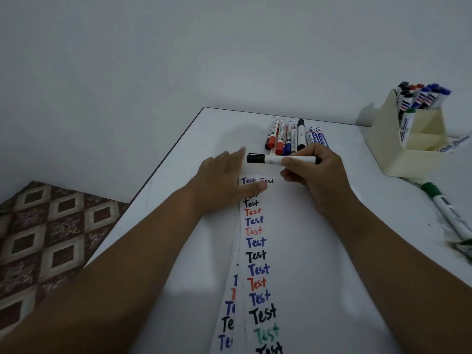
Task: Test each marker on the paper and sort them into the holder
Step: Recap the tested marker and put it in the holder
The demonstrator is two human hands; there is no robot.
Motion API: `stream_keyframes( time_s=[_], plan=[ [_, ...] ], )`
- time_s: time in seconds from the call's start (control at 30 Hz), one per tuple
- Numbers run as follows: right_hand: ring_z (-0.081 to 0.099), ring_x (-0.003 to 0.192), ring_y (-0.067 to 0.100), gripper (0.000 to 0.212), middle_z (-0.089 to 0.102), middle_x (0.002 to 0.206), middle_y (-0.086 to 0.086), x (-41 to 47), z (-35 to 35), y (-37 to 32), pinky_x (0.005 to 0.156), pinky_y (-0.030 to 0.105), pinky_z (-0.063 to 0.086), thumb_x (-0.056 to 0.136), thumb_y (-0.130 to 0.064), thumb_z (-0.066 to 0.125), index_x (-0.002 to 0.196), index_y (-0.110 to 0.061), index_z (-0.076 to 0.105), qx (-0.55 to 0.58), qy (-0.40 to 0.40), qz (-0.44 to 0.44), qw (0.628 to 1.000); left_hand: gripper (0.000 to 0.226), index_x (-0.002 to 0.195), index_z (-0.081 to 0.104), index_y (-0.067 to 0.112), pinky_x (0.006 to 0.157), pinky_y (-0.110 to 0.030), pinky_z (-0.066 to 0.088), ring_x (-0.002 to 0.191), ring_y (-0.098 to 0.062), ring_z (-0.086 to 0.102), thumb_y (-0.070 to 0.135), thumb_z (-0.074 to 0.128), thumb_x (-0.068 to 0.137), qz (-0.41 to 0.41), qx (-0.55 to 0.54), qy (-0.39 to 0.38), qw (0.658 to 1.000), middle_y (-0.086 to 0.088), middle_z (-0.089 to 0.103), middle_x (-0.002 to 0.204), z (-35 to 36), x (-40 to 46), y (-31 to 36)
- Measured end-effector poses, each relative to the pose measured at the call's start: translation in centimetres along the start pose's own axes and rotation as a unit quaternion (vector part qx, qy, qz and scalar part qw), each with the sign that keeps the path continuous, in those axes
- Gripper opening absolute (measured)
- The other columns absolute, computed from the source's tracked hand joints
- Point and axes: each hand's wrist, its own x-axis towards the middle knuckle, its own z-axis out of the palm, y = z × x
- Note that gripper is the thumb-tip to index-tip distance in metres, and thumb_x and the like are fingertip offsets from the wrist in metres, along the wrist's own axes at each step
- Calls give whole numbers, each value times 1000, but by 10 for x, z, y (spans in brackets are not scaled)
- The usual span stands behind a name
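The white table [332, 226] fills the lower right of the view, and the long paper [288, 251] runs down its middle – a column of "Test" words in black, blue, red and green along its left side. More sheets poke out from under the paper's left edge, their writing cut off.

Both forearms reach in from below, one on each side of the paper. The left hand [224, 180] lies flat at the paper's top left corner, fingers straight and spread, thumb pressing on the top line of writing and covering part of it. The right hand [314, 172] hovers over the paper's top end with fingers curled round a marker [278, 159], holding it sideways; its black cap points toward the left hand, and its rear end is hidden in the fist.

The cream holder [398, 146] stands well to the right of the paper, with markers upright in its back section – caps black, red and blue.

Just beyond the paper's top end lies a row of markers [293, 136], the rightmost partly hidden by the right hand.

Right of the paper, a green marker [444, 208] lies near the table's edge, its far end blurred.
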Motion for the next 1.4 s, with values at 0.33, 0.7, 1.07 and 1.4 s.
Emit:
stream_keyframes(
  time_s=[0.33,0.7,1.07,1.4],
  plan=[
    [74,93,36,25,67,105,23,0,-5,-17,87,44,62,80,3,81,97,-2,64,57,43,21,997,101,157,2,39,120,-58,5,154,-21,-5,94,6,73,11,109,-109,988,0,-2,168,6,4,5],
    [74,95,28,27,70,110,17,7,-79,-98,83,40,63,85,-1,78,101,-16,64,-83,71,-67,992,99,157,-2,42,121,-53,1,154,-18,-8,91,-2,71,-6,97,-125,987,5,-7,167,1,0,7],
    [66,73,23,31,55,111,10,33,-204,-168,81,49,61,99,-12,58,123,-16,39,-244,240,-161,926,78,156,-6,40,122,-54,11,154,-25,-8,76,17,91,31,213,-140,967,-2,-13,167,4,4,3],
    [73,88,32,40,62,105,10,53,-234,-158,67,30,52,98,-11,56,136,-23,50,-381,216,-133,889,73,157,-5,40,120,-55,14,153,-29,-9,62,35,99,62,260,-134,954,-2,-19,165,13,9,-4]
  ],
)
